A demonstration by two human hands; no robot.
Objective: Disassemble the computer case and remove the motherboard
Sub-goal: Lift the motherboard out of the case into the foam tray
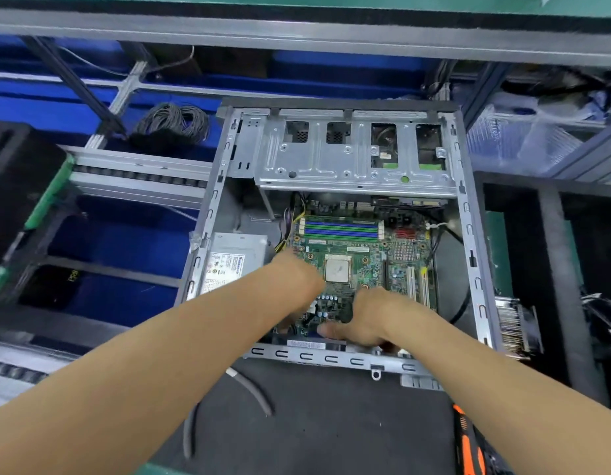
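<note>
Dark matting covers the worktop (331,423), with blue bins behind at ten o'clock; the computer case (466,214) lies open at the centre, its motherboard (358,255) still seated inside, the power supply (228,262) at its nine o'clock. Both hands are placed at the board's six o'clock edge; the left hand (297,279) hides its fingers, so their state cannot be told; the right hand (362,317) has fingers curled on the edge. Remaining cables are best freed first; the board should be lifted evenly, by its edges.
</note>
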